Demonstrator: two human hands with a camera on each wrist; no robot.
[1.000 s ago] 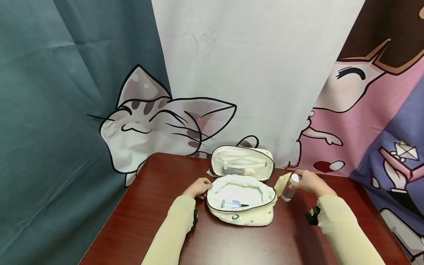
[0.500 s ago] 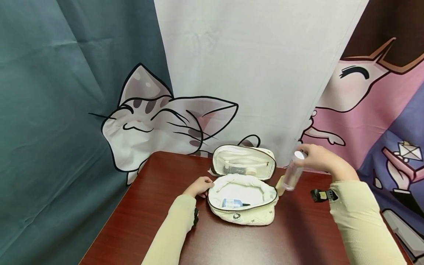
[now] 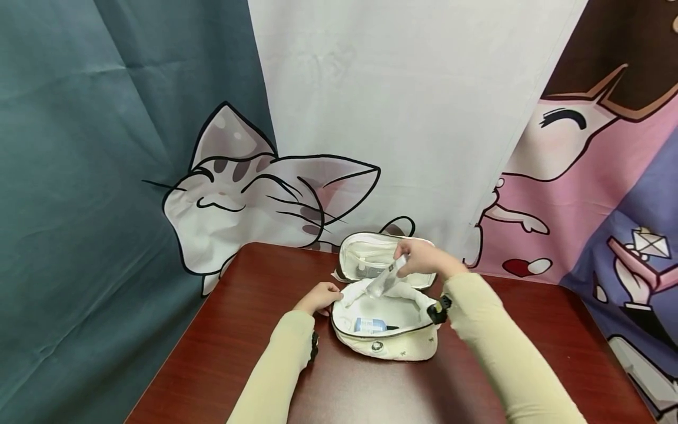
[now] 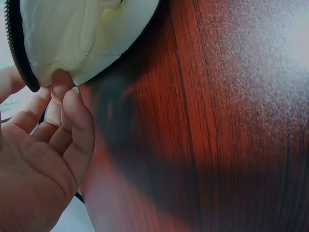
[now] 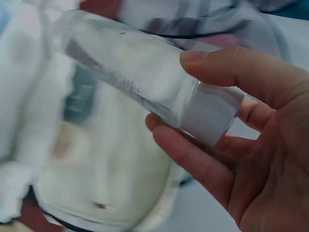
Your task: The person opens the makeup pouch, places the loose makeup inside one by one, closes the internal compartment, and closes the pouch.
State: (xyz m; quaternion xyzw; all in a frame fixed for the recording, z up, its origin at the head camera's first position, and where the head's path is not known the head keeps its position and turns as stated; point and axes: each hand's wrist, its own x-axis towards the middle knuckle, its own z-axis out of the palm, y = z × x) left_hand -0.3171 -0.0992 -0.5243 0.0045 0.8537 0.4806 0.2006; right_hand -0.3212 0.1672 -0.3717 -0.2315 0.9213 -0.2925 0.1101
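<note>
A cream quilted toiletry bag (image 3: 392,348) sits on the table with its zipped lid folded back. At its left end my left hand (image 3: 320,297) pinches the rim; the left wrist view shows fingers (image 4: 79,121) curled at the bag's corner. My right hand (image 3: 424,257) grips a clear bottle (image 5: 130,63) by its white cap (image 5: 210,113). That bottle hangs tilted over the back of the bag's opening, its base pointing down and left. Inside the bag, near the front, lies a bottle with a blue label (image 3: 369,325).
The open lid (image 3: 349,250) has an inner pocket with a clear container (image 3: 365,271) in it. Bare dark red tabletop (image 3: 254,330) surrounds the bag. A printed curtain (image 3: 424,118) hangs directly behind the table's back edge.
My right hand lifted the clear bottle from the table at the bag's right and carried it left over the opening. My left hand stayed on the rim. The yellow packet is now hidden.
</note>
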